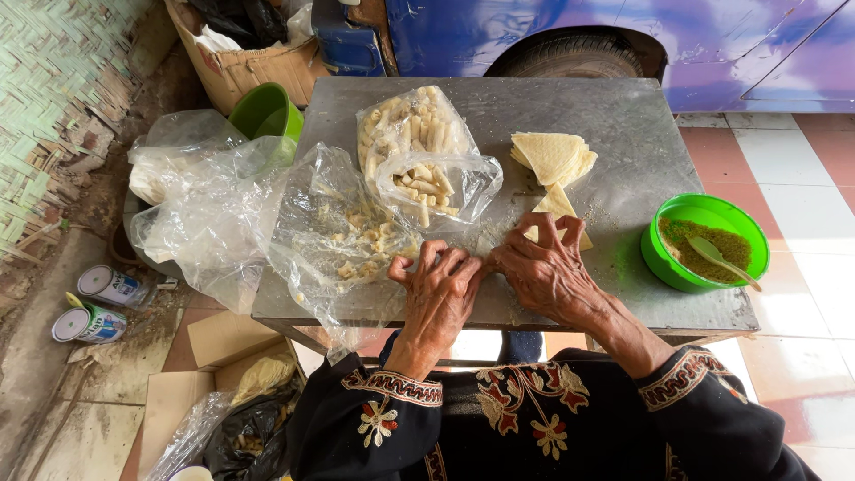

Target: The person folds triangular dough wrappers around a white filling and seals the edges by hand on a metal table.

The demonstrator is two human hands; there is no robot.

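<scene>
Together, both hands, left (441, 289) and right (541, 272), pinch a wrapper (559, 207) between plastic bags (347, 232) and a green bowl (661, 258).

hands: left (438, 287), right (541, 267) pressing wrapper (559, 207) | table (623, 134) | green bowl (663, 258)

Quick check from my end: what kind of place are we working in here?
Probably an informal outdoor food-prep spot: a metal table on tiled floor beside a parked blue vehicle, with wrappers and a bag of rolled snacks.
</scene>
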